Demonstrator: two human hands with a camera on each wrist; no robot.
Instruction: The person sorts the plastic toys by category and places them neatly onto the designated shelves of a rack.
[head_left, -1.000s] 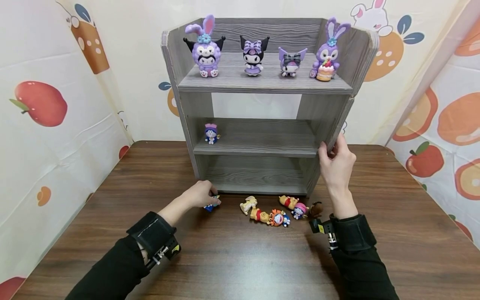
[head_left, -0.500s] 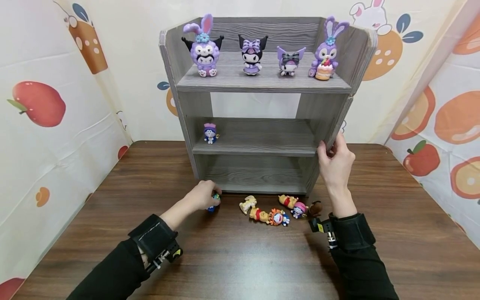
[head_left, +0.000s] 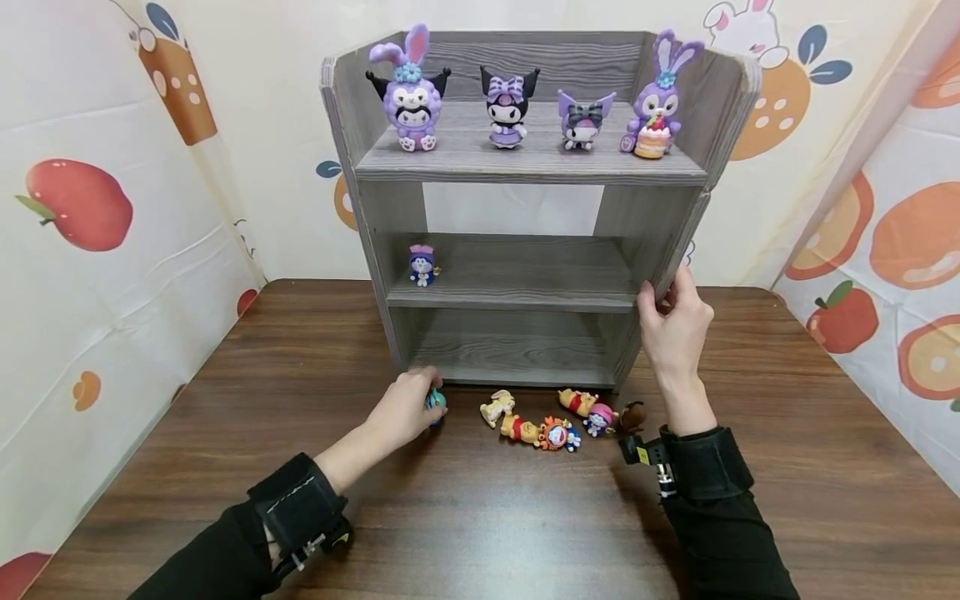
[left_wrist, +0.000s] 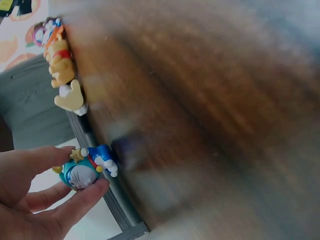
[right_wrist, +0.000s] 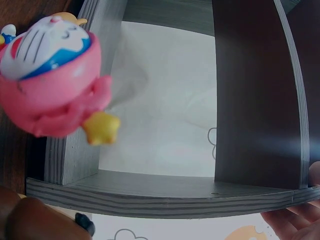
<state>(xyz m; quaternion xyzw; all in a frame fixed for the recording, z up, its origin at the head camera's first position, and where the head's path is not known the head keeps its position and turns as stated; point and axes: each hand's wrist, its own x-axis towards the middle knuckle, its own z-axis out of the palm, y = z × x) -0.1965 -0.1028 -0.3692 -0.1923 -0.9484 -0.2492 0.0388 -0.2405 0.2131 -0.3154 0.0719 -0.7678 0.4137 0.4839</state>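
Observation:
My left hand point(head_left: 401, 408) pinches a small Doraemon figurine point(left_wrist: 82, 175) with a teal hood and blue body, close to the table in front of the shelf's lower left corner. In the left wrist view its face shows between thumb and fingers, with a gold star at its side. My right hand point(head_left: 675, 329) grips the right side edge of the grey wooden shelf unit point(head_left: 525, 258), thumb in front. The right wrist view shows a few of those fingertips point(right_wrist: 287, 222) at the panel's edge. On the middle shelf's left end stands a Doraemon figurine point(head_left: 422, 267) with a pink-topped hat.
Several purple figurines, such as the bow-wearing one point(head_left: 506, 108), line the top shelf. On the table before the unit lie a cream figurine point(head_left: 497, 407), Pooh figurines point(head_left: 519, 429), an orange-maned one point(head_left: 553, 434), a pink-hooded one point(head_left: 599, 420) and a brown figurine point(head_left: 632, 417).
My left hand has turned the figurine from lying low, blue part showing, to teal hood showing, and shifted slightly right. The left forearm has dropped a little. My right hand stays on the shelf.

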